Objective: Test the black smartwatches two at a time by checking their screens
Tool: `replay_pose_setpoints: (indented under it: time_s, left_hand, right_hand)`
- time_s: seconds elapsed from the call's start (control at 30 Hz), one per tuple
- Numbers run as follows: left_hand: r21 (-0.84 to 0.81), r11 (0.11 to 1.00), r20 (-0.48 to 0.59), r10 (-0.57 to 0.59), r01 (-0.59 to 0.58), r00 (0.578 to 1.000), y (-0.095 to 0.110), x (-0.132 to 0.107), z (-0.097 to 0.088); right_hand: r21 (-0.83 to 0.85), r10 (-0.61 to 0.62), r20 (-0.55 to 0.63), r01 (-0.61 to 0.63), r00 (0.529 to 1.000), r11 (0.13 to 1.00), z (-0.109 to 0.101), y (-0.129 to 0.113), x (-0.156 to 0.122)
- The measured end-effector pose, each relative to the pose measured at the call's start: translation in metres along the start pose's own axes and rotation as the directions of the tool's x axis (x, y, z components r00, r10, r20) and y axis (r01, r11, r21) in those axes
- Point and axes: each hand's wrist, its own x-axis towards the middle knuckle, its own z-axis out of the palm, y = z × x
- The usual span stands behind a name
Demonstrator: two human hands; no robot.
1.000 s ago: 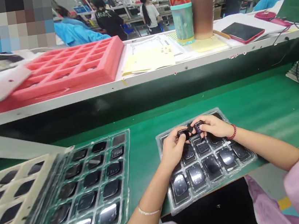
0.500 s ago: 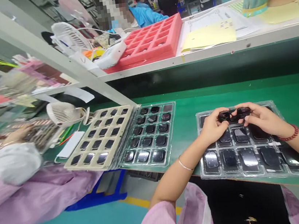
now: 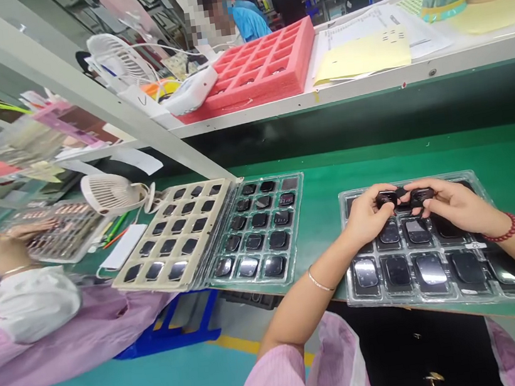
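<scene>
Above the back part of a clear plastic tray [image 3: 354, 294], my left hand [image 3: 369, 217] pinches a small black smartwatch body [image 3: 386, 199] with rounded corners. My right hand [image 3: 453, 205] grips a second black smartwatch body [image 3: 421, 197] close beside it. Both are held face-on between thumb and fingers, their sides nearly meeting; whether they touch I cannot tell. Below my hands, the tray's pockets hold several dark, glossy watch pieces, such as a watch screen [image 3: 397, 271] in the front row. My fingers and wrists cover part of the back rows.
Left of me lie another clear tray [image 3: 290, 264] and a beige tray [image 3: 147, 290], both filled with dark watch pieces. A co-worker's hand [image 3: 6, 251] is at the far left, near a white fan [image 3: 110, 193]. A shelf edge [image 3: 357, 86] runs above the green bench, carrying a red foam tray [image 3: 302, 67].
The smartwatch body in my right hand has turned slightly, its face now more visible. My left hand stays almost in place. The co-worker's hands at the far left have shifted.
</scene>
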Motion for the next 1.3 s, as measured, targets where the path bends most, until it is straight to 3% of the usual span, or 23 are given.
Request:
replay_pose_setpoints:
  time_s: [0.27,0.47,0.77,0.93,1.1,1.3]
  left_hand:
    - [0.039,0.999,-0.003,-0.007,0.007,1.0,-0.0006,-0.0001,-0.0005]
    - [-0.045,0.999,0.016,-0.002,0.003,1.0,-0.0014,0.0003,0.0009]
    - [-0.035,0.999,0.002,0.023,-0.022,1.0,-0.0051,0.0013,0.0003]
    - [-0.016,0.998,0.016,0.062,-0.061,0.998,-0.0088,0.0013,-0.0002]
    - [0.049,0.998,0.014,0.031,-0.031,0.999,-0.0064,0.001,-0.0009]
    - [-0.059,0.997,0.029,0.057,-0.055,0.998,-0.0075,0.0008,-0.0003]
  right_hand:
    - [-0.001,-0.001,-0.002,0.001,1.0,1.0,-0.0003,-0.0015,-0.0009]
    - [-0.042,0.001,-0.033,-0.003,0.999,0.999,-0.0007,0.003,-0.0021]
    - [-0.062,0.005,-0.034,-0.007,0.999,0.998,-0.0011,-0.0013,-0.0004]
    - [-0.033,0.002,-0.046,-0.004,0.999,0.999,0.0002,-0.003,0.0004]
    - [-0.058,-0.017,-0.033,0.015,0.999,0.998,0.0007,-0.0033,0.0]
    - [-0.076,0.008,-0.041,-0.011,0.999,0.997,-0.0007,-0.0024,-0.0011]
